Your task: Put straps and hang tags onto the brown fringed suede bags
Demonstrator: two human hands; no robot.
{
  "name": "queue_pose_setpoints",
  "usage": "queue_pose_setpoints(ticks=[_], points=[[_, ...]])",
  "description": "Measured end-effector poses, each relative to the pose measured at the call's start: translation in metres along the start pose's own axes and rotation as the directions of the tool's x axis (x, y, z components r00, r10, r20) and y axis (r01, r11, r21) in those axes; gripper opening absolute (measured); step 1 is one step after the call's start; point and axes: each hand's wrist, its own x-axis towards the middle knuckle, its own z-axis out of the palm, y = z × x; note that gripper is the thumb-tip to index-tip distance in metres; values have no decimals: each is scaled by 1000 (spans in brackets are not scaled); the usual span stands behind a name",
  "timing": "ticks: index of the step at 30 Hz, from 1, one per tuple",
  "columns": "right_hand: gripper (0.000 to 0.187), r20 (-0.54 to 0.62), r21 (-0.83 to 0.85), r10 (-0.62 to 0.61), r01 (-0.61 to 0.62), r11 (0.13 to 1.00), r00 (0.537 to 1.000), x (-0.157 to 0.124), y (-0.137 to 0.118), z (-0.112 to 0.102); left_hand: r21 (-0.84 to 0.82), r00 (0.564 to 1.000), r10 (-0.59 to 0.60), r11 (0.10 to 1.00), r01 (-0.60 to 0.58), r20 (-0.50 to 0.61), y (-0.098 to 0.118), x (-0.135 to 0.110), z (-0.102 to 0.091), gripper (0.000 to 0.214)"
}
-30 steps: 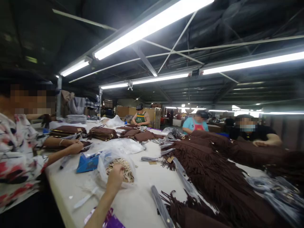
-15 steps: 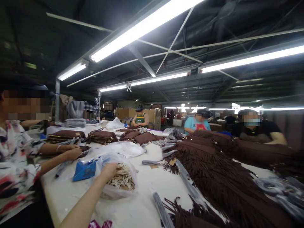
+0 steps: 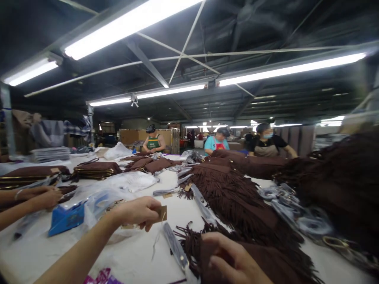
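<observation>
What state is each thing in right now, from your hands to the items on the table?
Left hand: pinching the card tag
Card tag: held up, off the table
Right hand: on the fringed brown suede piece
Fringed brown suede piece: lying spread out, fringes loose
Clear plastic bag: crumpled on the table
Blue packet: lying flat

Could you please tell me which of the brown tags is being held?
The one pinched in the left hand; the tags farther up the table are untouched.

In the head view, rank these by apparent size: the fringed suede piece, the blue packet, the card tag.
Largest to smallest:
1. fringed suede piece
2. blue packet
3. card tag
</observation>
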Motion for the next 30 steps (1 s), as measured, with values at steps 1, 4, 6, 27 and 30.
queue_pose_setpoints(ticks=[1, 4, 6, 27, 30], points=[[50, 14, 188, 41, -43, 981, 999, 10, -12, 6, 21, 998, 21, 1000, -22, 58, 14, 2, 6, 9], [86, 46, 540, 16, -39, 841, 999, 33, -39, 20, 141, 979, 64, 986, -92, 193, 46, 13, 22, 9], [81, 119, 649, -16, -65, 758, 993, 44, -45, 27, 180, 957, 95, 972, -148, 274, 59, 22, 31, 10], [51, 2, 909, 414, -174, 379, 910, 6, 23, 9, -617, 999, 14, 786, -44, -53, -16, 61, 163, 39], [50, 34, 906, 492, -234, 353, 870, -5, 35, 11, -522, 995, 22, 850, -68, -94, -13, 62, 164, 33]])
